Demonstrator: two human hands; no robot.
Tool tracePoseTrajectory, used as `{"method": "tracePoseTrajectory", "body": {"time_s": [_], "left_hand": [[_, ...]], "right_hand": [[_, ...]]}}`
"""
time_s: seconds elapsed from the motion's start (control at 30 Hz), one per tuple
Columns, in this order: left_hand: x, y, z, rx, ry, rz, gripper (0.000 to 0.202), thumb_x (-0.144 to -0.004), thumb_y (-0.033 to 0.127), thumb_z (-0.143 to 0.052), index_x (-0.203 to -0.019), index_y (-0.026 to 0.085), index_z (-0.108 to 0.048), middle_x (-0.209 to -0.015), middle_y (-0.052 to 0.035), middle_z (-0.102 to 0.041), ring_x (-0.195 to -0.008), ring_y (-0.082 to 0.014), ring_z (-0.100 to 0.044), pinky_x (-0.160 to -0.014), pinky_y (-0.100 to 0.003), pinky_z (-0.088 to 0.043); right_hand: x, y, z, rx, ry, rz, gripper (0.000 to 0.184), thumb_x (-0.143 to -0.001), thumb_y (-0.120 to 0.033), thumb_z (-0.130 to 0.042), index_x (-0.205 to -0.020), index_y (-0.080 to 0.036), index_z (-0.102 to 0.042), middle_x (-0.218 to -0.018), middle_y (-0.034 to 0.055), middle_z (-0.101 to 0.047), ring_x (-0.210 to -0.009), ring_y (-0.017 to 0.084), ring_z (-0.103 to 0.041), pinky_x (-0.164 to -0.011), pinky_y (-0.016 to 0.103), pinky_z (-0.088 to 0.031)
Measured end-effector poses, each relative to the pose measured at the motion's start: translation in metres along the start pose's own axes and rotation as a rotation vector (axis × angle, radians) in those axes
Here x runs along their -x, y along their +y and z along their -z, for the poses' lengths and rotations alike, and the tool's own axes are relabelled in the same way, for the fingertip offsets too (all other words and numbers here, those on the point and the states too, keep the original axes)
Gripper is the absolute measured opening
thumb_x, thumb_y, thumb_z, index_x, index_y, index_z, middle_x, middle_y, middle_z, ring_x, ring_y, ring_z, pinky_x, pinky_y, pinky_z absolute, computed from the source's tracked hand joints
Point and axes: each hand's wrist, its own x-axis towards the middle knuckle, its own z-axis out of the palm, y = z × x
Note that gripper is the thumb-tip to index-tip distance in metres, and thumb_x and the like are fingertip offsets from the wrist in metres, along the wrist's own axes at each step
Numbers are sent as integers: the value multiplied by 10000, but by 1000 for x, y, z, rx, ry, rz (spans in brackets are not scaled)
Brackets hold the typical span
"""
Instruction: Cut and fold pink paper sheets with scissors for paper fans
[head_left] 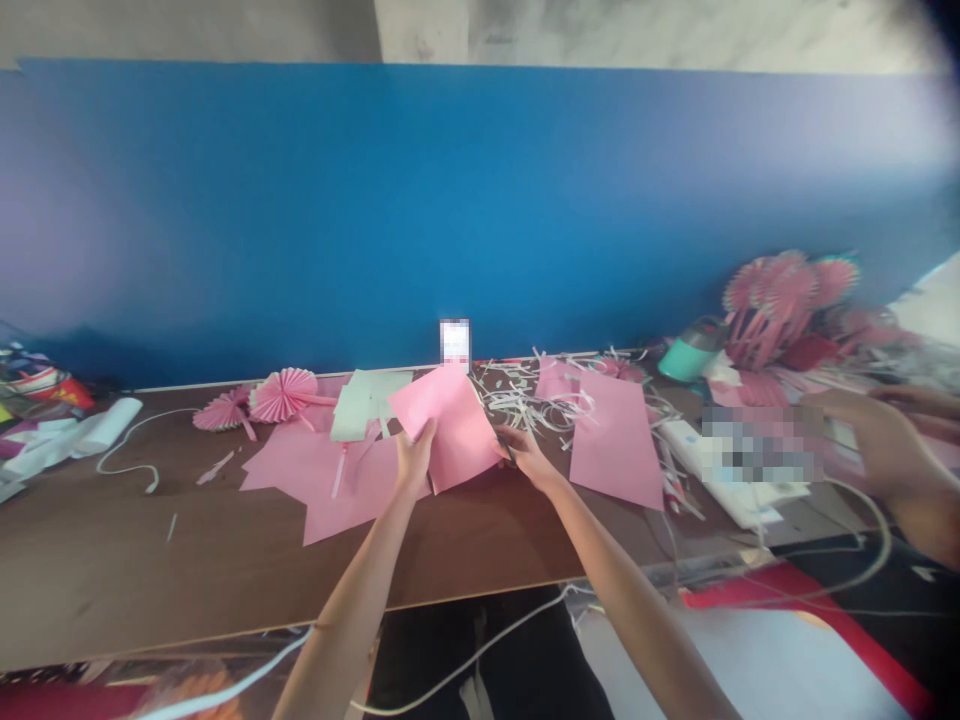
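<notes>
White cable (pixel 255 668) runs below the near edge of the table (pixel 112 590), beside the person's forearms (pixel 637 590). Past that edge, the left hand (pixel 415 455) grips the lower left part of a pink sheet (pixel 454 430), held tilted above the table's middle. The right hand (pixel 531 460), at the sheet's right edge, is closed around a dark tool (pixel 508 452), perhaps scissors; whether its blades are apart, I cannot tell. Trimming that edge seems the step in hand; the next move calls for a steady sheet and a tool lined up along it. Loose sheets (pixel 619 440) lie left and right. Far right, a co-worker's hand (pixel 870 440) is blurred. Farther off are white strips (pixel 517 395), a fan (pixel 283 396) and the blue panel (pixel 480 200).
</notes>
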Motion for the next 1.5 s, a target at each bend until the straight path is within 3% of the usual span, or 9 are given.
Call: {"method": "tracePoseTrajectory", "body": {"time_s": [0.63,0.97,1.1,1.23,1.5], "left_hand": [[2,1,-5,51,4,-53,367,-734,395,-690,-1028,177,-658,-1058,-104,-675,-1006,-242,-620,-849,-337,-485],[2,1,-2,22,-25,12,390,-699,433,-707,-946,133,-674,-927,-105,-696,-934,-253,-638,-798,-351,-503],[3,4,-3,-2,-48,-17,402,-725,437,-684,-1002,146,-665,-999,-114,-687,-981,-258,-625,-846,-364,-490],[4,4,-2,-68,-55,-47,374,-737,436,-675,-961,138,-668,-953,-124,-687,-1006,-277,-614,-888,-398,-469],[3,1,0,-78,-65,-36,358,-739,417,-671,-957,134,-650,-906,-104,-696,-995,-273,-621,-856,-367,-486]], "right_hand": [[-1,7,2,26,-26,32,379,-760,-419,-663,-1029,-156,-620,-631,-35,-512,-476,82,-494,-477,223,-338],[1,4,4,-33,14,24,374,-773,-455,-650,-1035,-190,-621,-595,-54,-406,-500,70,-340,-466,218,-275],[1,8,4,-49,-15,-19,367,-766,-467,-651,-1023,-205,-629,-623,-41,-441,-512,74,-361,-468,216,-303],[-1,12,4,-85,51,-34,378,-716,-453,-701,-1008,-220,-644,-627,-33,-471,-502,77,-382,-448,213,-309],[0,8,5,-156,15,-49,356,-710,-416,-719,-982,-198,-644,-598,-54,-474,-421,68,-460,-407,212,-333]]}}
